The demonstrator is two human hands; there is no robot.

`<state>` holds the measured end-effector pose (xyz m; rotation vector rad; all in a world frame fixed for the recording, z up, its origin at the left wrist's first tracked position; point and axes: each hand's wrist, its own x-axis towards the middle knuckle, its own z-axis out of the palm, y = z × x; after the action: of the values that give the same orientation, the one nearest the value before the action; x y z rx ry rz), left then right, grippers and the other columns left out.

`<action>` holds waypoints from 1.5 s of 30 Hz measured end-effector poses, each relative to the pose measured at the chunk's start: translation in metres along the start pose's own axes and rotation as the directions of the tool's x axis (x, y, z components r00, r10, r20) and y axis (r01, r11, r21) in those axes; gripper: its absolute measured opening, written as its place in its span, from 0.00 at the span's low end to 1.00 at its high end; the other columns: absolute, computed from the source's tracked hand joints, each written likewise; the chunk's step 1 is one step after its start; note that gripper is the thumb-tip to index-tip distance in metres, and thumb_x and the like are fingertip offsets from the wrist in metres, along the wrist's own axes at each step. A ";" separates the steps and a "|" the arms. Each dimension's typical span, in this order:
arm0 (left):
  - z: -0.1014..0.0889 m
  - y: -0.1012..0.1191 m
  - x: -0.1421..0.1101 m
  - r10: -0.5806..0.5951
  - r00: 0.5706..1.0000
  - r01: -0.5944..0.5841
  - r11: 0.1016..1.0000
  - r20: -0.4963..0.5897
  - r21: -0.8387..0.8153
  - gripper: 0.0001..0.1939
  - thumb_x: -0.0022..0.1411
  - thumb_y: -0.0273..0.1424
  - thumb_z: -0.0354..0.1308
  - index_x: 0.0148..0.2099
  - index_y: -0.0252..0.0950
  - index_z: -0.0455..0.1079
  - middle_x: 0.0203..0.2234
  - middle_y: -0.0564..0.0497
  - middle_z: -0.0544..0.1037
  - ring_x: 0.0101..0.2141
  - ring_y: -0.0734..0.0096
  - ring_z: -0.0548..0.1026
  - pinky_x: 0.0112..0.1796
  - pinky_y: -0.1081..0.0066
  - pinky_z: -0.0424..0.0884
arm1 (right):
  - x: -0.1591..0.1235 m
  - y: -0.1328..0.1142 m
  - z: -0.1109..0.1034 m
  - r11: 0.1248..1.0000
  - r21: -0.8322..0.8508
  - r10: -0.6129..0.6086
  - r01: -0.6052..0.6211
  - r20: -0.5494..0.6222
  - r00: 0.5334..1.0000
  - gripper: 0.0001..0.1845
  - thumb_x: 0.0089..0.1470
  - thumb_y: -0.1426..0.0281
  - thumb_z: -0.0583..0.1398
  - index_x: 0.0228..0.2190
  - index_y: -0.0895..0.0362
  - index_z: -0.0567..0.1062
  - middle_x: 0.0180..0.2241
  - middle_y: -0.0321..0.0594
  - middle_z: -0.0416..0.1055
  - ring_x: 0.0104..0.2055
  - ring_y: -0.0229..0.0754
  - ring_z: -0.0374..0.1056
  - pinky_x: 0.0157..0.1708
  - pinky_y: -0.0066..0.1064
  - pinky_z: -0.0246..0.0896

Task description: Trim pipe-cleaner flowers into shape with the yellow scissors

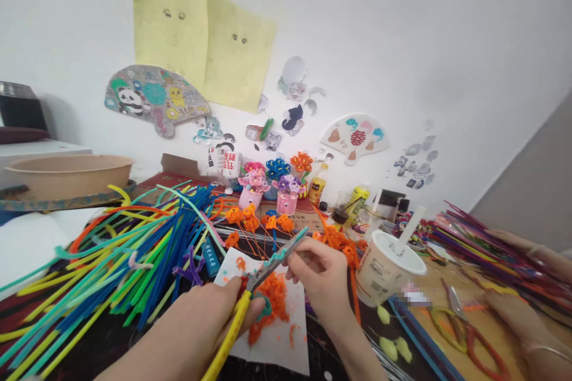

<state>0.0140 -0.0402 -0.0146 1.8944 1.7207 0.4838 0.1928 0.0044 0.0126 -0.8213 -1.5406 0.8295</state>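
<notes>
My left hand [217, 312] is closed around the yellow-handled scissors [230, 336], whose metal blades point up and to the right. A teal pipe cleaner [274, 261] lies along the blades, and a curl of teal shows by my left fingers. My right hand [319, 277] pinches near the blade tips, its fingertips closed on the teal pipe cleaner; the exact grip is partly hidden. Below both hands lies a white sheet of paper [297, 354] with a heap of orange fuzz clippings [272, 303] on it.
Bundled coloured pipe cleaners [152, 256] spread across the left. Orange pipe-cleaner flowers [248, 217] and small pink flower pots [286, 202] stand behind. A lidded cup with straw [388, 268] is right of my hand. Another person's hands [513, 309] are near orange-handled scissors [480, 345].
</notes>
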 end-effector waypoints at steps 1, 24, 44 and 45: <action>0.000 0.000 0.000 0.005 1.000 -0.005 1.000 -0.003 -0.004 0.18 0.61 0.44 0.49 0.33 0.39 0.74 0.23 0.51 0.79 0.22 0.68 0.76 0.24 0.74 0.68 | 0.000 0.000 0.000 1.000 -0.013 0.000 0.000 0.005 1.000 0.06 0.44 0.75 0.59 0.18 0.58 0.73 0.16 0.32 0.67 0.18 0.33 0.63 0.18 0.23 0.58; -0.001 -0.008 -0.003 0.164 0.986 -0.163 0.986 -0.026 0.018 0.17 0.64 0.36 0.55 0.53 0.37 0.65 0.50 0.46 0.71 0.45 0.65 0.72 0.44 0.58 0.72 | -0.005 -0.001 0.005 1.000 0.026 -0.013 0.012 0.039 0.999 0.07 0.43 0.78 0.58 0.18 0.58 0.73 0.18 0.32 0.68 0.19 0.34 0.64 0.18 0.23 0.60; -0.003 0.016 -0.006 0.142 0.977 -0.109 0.974 -0.159 0.200 0.19 0.64 0.44 0.42 0.38 0.39 0.70 0.24 0.49 0.79 0.25 0.66 0.77 0.26 0.73 0.68 | -0.005 0.002 0.005 0.994 -0.030 -0.107 0.110 0.087 0.990 0.07 0.45 0.77 0.59 0.20 0.59 0.74 0.21 0.36 0.70 0.22 0.36 0.63 0.22 0.26 0.59; -0.003 0.017 -0.005 0.143 0.977 -0.111 0.974 -0.158 0.196 0.19 0.64 0.43 0.42 0.38 0.39 0.70 0.24 0.49 0.79 0.24 0.66 0.77 0.26 0.73 0.67 | -0.005 0.002 0.006 0.993 -0.028 -0.109 0.112 0.099 0.989 0.07 0.46 0.77 0.59 0.20 0.59 0.74 0.21 0.36 0.70 0.23 0.36 0.63 0.23 0.26 0.60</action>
<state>0.0251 -0.0459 -0.0021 2.1613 1.8150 0.5661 0.1879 0.0004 0.0081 -0.7217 -1.6741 0.7738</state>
